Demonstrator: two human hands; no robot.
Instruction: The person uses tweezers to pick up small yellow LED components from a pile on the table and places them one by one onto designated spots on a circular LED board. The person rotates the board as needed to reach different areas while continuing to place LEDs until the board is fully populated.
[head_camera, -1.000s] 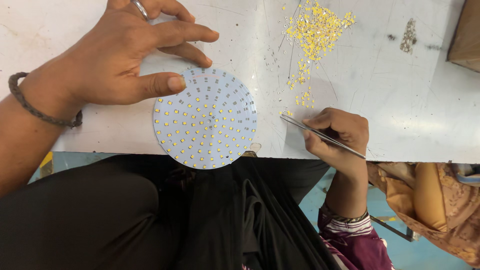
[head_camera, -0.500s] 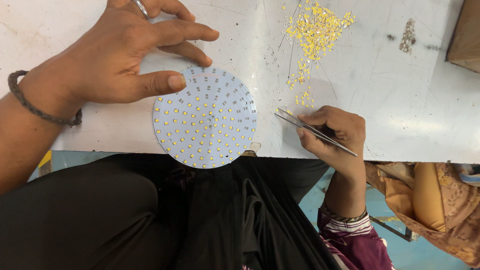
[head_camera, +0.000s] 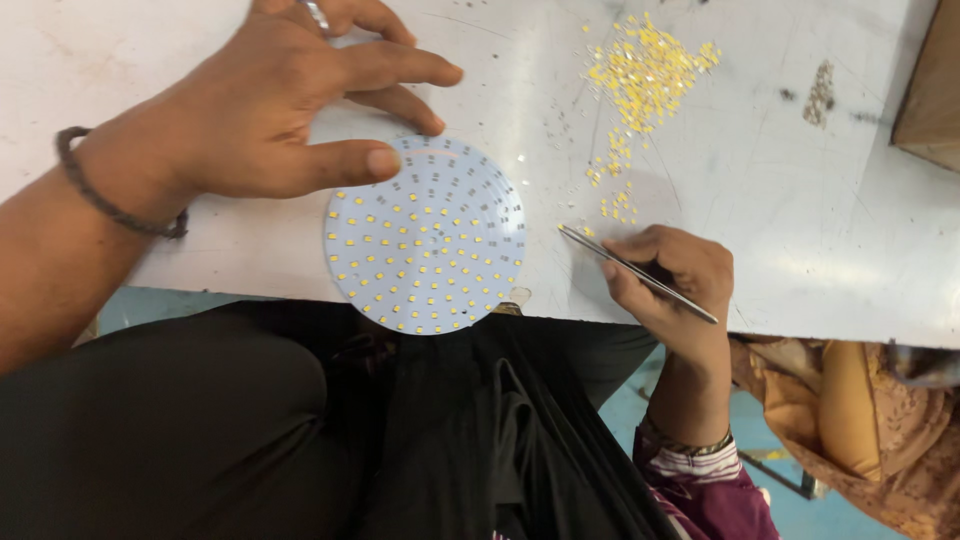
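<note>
Down on the white worktable (head_camera: 820, 230), a round white LED board (head_camera: 425, 238) lies at the near edge, its near rim overhanging the lap in black cloth (head_camera: 300, 430). Small yellow LED chips fill most of its face in rings; the far part still shows bare pads. The left hand (head_camera: 270, 110) rests spread at the board's far-left rim, thumb tip pressed on the board, fingers fanned wide over the table beyond it; a dark cord bracelet (head_camera: 110, 195) circles the wrist. The right hand (head_camera: 665, 280), just right of the board, pinches slim metal tweezers (head_camera: 635, 272) narrowly, their tips pointing left toward the board, near but apart from it. Whether a chip sits in the tips is too small to tell. Farther off, a loose heap of yellow LED chips (head_camera: 650, 70) lies bare on the table, with a thin trail (head_camera: 615, 185) running near toward the tweezers. No tray or bin holds them. A brown box corner (head_camera: 930, 95) shows far right.
</note>
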